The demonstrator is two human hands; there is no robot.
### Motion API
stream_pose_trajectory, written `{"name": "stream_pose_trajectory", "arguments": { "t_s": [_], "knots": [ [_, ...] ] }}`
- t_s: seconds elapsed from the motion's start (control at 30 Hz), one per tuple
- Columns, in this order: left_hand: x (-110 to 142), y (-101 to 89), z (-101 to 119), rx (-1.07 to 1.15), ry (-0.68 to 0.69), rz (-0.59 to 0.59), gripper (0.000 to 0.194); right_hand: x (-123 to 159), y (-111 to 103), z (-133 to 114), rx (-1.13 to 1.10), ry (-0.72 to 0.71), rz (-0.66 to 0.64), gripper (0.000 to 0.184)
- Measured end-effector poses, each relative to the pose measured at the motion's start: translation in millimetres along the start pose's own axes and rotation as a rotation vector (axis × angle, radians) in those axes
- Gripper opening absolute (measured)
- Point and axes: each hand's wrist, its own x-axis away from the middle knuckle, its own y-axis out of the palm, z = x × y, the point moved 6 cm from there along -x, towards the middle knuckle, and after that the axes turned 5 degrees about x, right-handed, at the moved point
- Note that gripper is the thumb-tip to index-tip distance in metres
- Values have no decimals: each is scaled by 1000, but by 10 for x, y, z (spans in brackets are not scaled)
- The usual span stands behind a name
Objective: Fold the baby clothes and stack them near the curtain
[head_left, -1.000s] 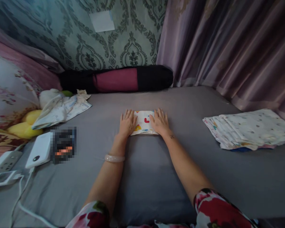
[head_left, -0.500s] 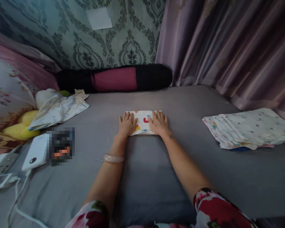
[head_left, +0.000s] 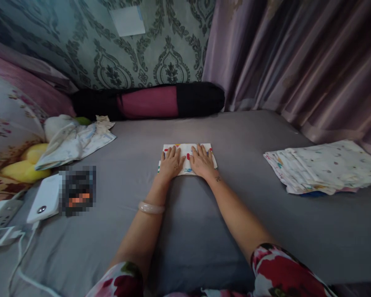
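A folded white cloth (head_left: 188, 165) printed with red, yellow, blue and green shapes lies flat on the grey bed sheet (head_left: 198, 222). My left hand (head_left: 172, 163) rests palm down on its left part, fingers spread a little. Flat on the right part is my right hand (head_left: 202, 161), its fingers also stretched out. A narrow strip of the cloth shows between my two thumbs, and its corners show beyond my fingers. The palms hide much of the printed surface.
On the right lies a stack of folded printed cloths (head_left: 321, 167). To the left are a crumpled cloth (head_left: 80, 140), a yellow plush thing (head_left: 24, 167), a white power bank (head_left: 46, 198), a power strip (head_left: 4, 214) and cables. A black and maroon roll (head_left: 148, 101) lies along the wall.
Both hands have slid inward over the cloth, toward each other, baring its outer side edges. They remain flat. The view has shifted slightly.
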Motion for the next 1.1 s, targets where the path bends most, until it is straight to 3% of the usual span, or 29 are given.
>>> {"name": "stream_pose_trajectory", "arguments": {
  "t_s": [0.2,0.37,0.57,0.8,1.0,1.1],
  "knots": [
    [35,-59,49,-24,35,35,57,0,-45,0,-4,8,-4,54],
    [65,-127,156,-34,107,170,54,34,-168,-115,-27,-47,44,53],
    [37,52,118,-30,97,52,52,79,-89,-209,-13,-89,21,53],
    [60,-13,99,-1,114,78,48,77,-31,-184,19,-79,2,53],
    [108,-254,-174,84,-11,197,40,-10,-84,-231,18,-65,-94,54],
    [128,-338,-373,134,-79,247,36,-122,-131,-331,12,-64,-53,54]
  ]
}}
